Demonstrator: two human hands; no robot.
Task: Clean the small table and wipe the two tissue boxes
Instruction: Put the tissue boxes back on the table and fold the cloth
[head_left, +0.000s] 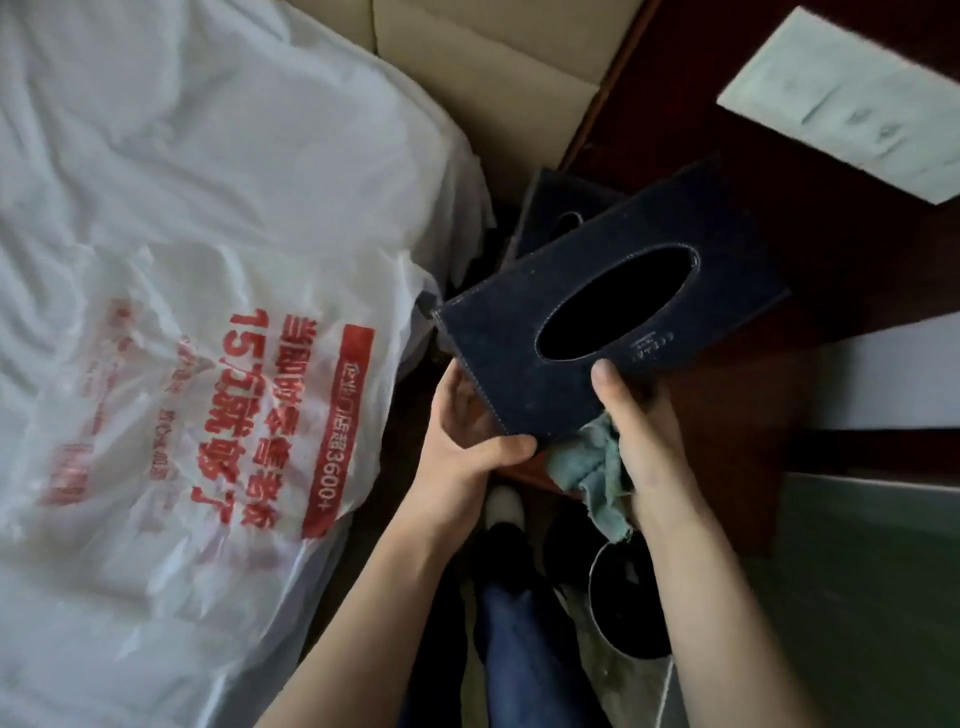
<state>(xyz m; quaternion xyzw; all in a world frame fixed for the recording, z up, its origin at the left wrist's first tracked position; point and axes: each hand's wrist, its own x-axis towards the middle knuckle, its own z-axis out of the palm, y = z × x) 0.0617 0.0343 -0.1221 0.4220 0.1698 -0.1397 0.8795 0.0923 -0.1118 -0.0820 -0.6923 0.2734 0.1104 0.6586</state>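
Observation:
A dark blue tissue box (519, 332) with an oval opening and pale stitching is held tilted in the air above the dark red wooden small table (857, 280). My left hand (467, 441) grips its near left corner. My right hand (639, 431) holds the near right edge, thumb on top, with a green cloth (587, 473) bunched under the fingers. Behind the raised box, a second dark tissue box (556, 213) sits at the table's left edge, mostly hidden.
A bed with a white sheet and a white plastic bag (208, 389) printed in red fills the left. A pale green sheet (852, 104) lies on the table at the far right. Below are my legs, a white shoe (504, 506) and a dark round bin (628, 603).

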